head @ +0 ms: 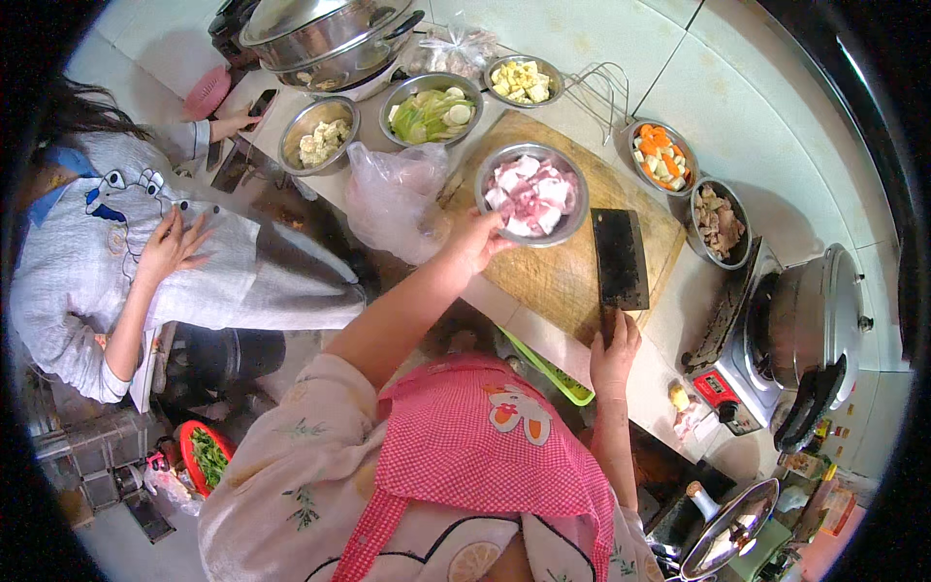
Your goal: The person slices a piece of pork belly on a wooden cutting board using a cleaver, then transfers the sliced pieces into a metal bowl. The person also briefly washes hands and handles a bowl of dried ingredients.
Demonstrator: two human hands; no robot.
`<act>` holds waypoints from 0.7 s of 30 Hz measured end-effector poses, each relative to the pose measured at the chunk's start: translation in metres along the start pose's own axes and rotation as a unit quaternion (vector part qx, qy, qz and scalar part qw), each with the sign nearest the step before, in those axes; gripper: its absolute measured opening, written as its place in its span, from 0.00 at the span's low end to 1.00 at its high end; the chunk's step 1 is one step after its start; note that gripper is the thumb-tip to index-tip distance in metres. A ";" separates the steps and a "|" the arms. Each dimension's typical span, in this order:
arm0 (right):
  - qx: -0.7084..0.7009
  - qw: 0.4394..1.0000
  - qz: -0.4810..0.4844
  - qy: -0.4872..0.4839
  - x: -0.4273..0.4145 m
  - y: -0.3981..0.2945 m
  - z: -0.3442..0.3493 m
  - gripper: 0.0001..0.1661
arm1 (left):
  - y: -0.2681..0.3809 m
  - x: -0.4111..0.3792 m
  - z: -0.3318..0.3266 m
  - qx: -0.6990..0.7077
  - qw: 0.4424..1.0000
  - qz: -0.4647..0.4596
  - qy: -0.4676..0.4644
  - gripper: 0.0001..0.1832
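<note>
My left hand (476,236) grips the rim of a steel bowl (580,211) full of cut raw meat (529,195), over the left part of a wooden cutting board (538,280). On the board's right side lies a cleaver (620,258) with a dark, broad blade. At the board's near edge, the fingers of my right hand (616,345) are around the cleaver's handle. A clear plastic bag (396,196) rests left of the board.
Bowls of sliced green vegetable (436,116), pale chunks (320,142), yellow cubes (520,80), carrot mix (660,158) and meat pieces (718,222) surround the board. A pressure cooker (807,327) sits on the stove at right, a steamer (327,44) at upper left. Another person (145,240) stands at left.
</note>
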State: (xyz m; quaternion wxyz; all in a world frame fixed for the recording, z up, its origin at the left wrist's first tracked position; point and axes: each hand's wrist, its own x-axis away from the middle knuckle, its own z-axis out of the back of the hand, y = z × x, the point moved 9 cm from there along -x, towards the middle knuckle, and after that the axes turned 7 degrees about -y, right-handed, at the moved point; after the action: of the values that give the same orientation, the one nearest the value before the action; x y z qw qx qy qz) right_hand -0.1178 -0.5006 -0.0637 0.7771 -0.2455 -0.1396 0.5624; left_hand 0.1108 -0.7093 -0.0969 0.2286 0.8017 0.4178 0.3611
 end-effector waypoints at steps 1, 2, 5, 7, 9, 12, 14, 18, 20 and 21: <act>-0.029 0.999 0.004 0.014 -0.001 -0.004 0.006 0.31 | -0.008 0.005 -0.005 0.000 1.000 0.009 -0.027 0.21; -0.059 0.998 0.008 0.029 -0.002 -0.007 0.011 0.29 | -0.012 0.011 -0.006 -0.011 0.999 0.007 -0.036 0.20; -0.194 0.978 0.019 0.078 -0.004 -0.013 0.029 0.20 | -0.021 0.036 -0.031 -0.023 0.997 0.021 -0.064 0.19; -0.203 0.975 0.047 0.070 -0.006 -0.029 0.044 0.18 | -0.030 0.045 -0.039 -0.016 0.996 0.043 -0.072 0.19; -0.256 0.965 0.021 0.049 -0.006 -0.032 0.051 0.18 | -0.041 0.050 -0.048 -0.033 0.996 0.034 -0.077 0.16; -0.321 0.945 -0.002 0.063 -0.004 -0.030 0.059 0.16 | -0.048 0.062 -0.068 -0.057 0.994 0.024 -0.092 0.13; -0.372 0.926 -0.036 0.054 0.003 -0.023 0.058 0.16 | -0.052 0.070 -0.081 -0.070 0.992 0.027 -0.100 0.13; -0.329 0.941 -0.019 0.082 0.016 -0.013 0.073 0.15 | -0.064 0.075 -0.095 -0.081 0.990 0.030 -0.114 0.14; -0.263 0.958 0.017 0.115 0.022 -0.016 0.087 0.15 | -0.077 0.067 -0.084 -0.092 0.987 0.036 -0.123 0.14; -0.226 0.965 0.033 0.130 0.026 -0.016 0.093 0.15 | -0.083 0.064 -0.080 -0.095 0.986 0.040 -0.129 0.14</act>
State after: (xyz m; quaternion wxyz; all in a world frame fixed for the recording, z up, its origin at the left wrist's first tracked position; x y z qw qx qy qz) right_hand -0.1420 -0.4595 0.0216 0.6937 -0.4905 -0.1527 0.5049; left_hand 0.0320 -0.6051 -0.0769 0.3409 0.8323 0.3160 0.3020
